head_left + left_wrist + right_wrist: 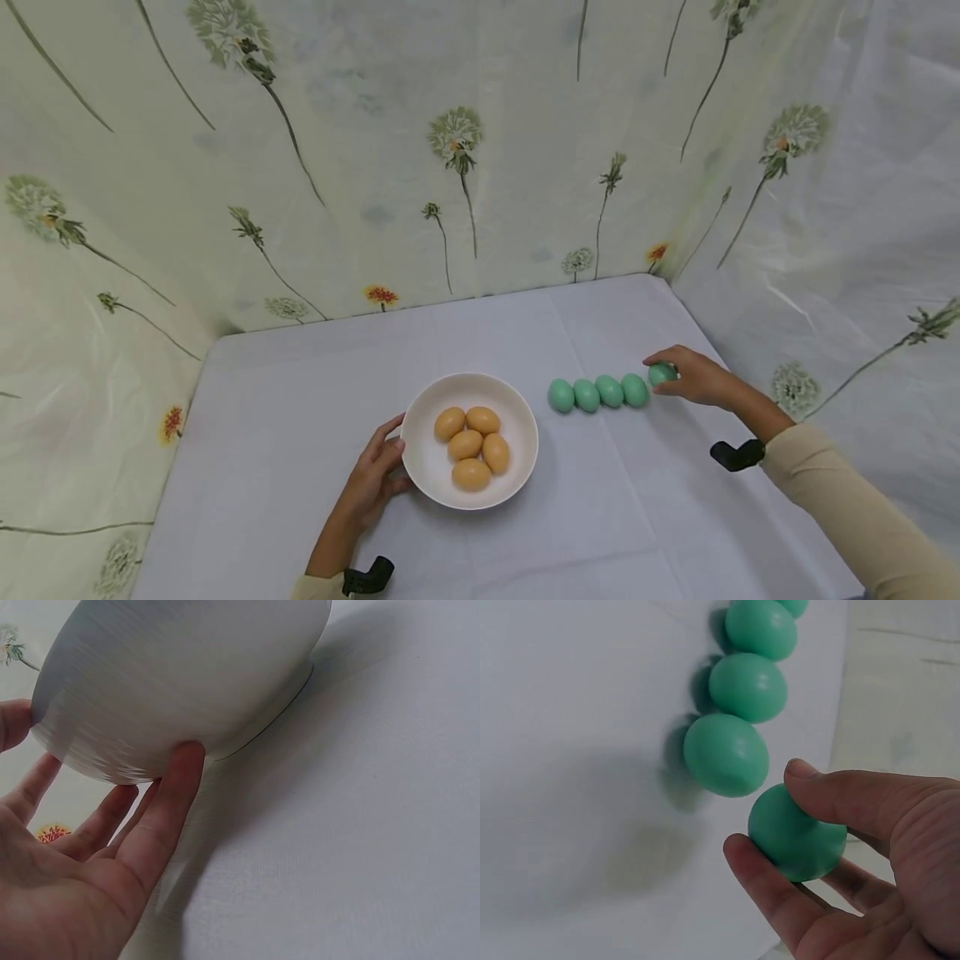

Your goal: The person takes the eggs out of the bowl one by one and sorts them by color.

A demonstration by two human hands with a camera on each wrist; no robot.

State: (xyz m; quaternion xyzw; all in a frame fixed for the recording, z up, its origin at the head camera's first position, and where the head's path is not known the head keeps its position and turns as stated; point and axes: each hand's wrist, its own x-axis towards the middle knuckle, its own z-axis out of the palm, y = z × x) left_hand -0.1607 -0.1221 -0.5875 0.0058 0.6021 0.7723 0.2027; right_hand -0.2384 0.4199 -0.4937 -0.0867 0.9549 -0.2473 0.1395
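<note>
A white bowl (523,446) with several orange-brown eggs (465,445) in it stands on the table. My left hand (372,475) holds the bowl at its left side. In the left wrist view its fingers (161,817) touch the bowl's outer wall (187,675) low down, with one digit at the rim. To the right of the bowl, several green eggs (597,392) lie touching in a row. My right hand (696,377) pinches another green egg (795,836) between thumb and fingers. This egg is at the row's right end, close to the last egg (726,755).
A white cloth (300,400) covers the table. Walls of patterned sheeting (375,167) with dandelion prints rise behind it and on both sides. The right sheet (862,275) comes close to my right forearm. Dark devices (738,456) are strapped at both wrists.
</note>
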